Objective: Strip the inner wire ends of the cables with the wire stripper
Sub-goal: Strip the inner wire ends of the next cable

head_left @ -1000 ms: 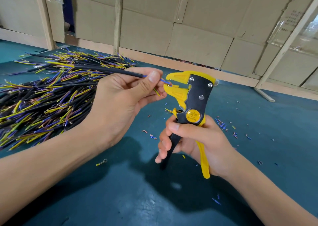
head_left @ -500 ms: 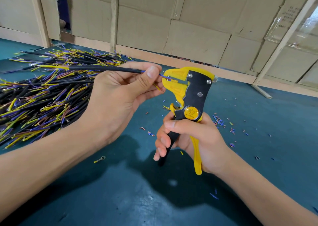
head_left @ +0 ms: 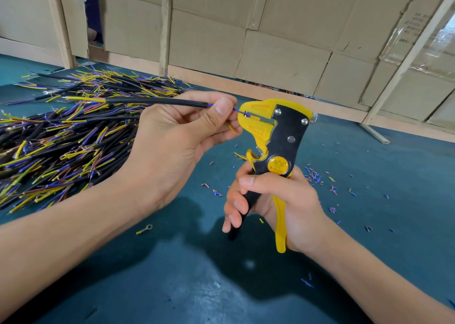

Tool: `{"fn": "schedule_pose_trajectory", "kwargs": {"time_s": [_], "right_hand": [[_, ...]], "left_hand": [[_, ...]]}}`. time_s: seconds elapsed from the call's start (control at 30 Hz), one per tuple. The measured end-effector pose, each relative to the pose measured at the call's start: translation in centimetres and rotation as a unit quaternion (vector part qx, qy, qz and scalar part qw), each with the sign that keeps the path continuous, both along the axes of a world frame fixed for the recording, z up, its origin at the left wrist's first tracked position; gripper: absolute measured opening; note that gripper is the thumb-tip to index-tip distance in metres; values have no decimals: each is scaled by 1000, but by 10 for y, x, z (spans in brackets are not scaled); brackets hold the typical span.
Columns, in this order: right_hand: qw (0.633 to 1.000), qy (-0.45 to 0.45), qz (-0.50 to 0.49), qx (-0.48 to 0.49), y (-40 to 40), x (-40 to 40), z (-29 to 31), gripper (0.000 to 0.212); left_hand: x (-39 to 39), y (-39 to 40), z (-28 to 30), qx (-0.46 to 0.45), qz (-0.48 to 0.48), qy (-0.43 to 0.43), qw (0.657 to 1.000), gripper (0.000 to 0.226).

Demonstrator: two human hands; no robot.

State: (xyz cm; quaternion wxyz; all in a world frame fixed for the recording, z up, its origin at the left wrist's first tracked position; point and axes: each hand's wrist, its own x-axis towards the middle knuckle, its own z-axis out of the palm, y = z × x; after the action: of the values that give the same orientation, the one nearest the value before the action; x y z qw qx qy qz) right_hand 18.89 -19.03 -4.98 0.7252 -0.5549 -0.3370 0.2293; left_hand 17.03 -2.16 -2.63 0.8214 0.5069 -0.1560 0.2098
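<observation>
At 5 o'clock, nearest: right hand [head_left: 275,200] wraps handles of yellow-and-black wire stripper [head_left: 273,148]. At 10 o'clock: left hand [head_left: 177,136] pinches black-sheathed cable [head_left: 152,101], blue inner wire [head_left: 238,111] seated in jaws. Squeeze steadily, keep wire straight. Beyond: cable pile [head_left: 61,136].

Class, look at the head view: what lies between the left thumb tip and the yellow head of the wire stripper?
In the head view, only a short bare stretch of thin blue inner wire bridges the left hand and the yellow-and-black wire stripper.
</observation>
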Motion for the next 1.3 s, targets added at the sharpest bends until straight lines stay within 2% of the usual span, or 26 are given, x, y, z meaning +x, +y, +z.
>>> {"fn": "schedule_pose_trajectory", "kwargs": {"time_s": [0.17, 0.27, 0.33, 0.53, 0.7, 0.83, 0.97, 1.07, 1.23, 1.3], "right_hand": [[999, 33, -11, 1, 2, -4, 2, 14], [996, 65, -66, -17, 0, -5, 5, 18], [993, 68, -93, -38, -1, -4, 6, 20], [992, 105, -42, -55, -7, 3, 10, 22], [988, 140, -1, -69, -18, 12, 15, 21], [990, 131, 37, -37, -18, 12, 14, 17], [992, 107, 64, 3, -13, 11, 10, 10], [995, 95, 22, 26, -9, 8, 7, 11], [987, 77, -122, 65, -1, 7, 11, 19], [985, 58, -150, 67, -3, 8, 14, 18]], "left_hand": [[0, 2, -1, 60, 39, -3, 997, 14], [0, 5, -2, 147, 88, -7, 985, 5], [1, 7, -3, 165, 99, 11, 981, 6], [5, 14, -4, 145, 45, 80, 985, 21], [7, 18, -1, 101, -24, 107, 989, 19], [10, 17, 1, 74, -50, 118, 989, 23], [11, 18, 2, 34, -67, 140, 987, 39], [11, 20, 2, 17, -79, 140, 987, 35], [11, 14, -1, 23, -92, 105, 990, 31], [10, 12, -3, 31, -96, 98, 990, 29]]}}
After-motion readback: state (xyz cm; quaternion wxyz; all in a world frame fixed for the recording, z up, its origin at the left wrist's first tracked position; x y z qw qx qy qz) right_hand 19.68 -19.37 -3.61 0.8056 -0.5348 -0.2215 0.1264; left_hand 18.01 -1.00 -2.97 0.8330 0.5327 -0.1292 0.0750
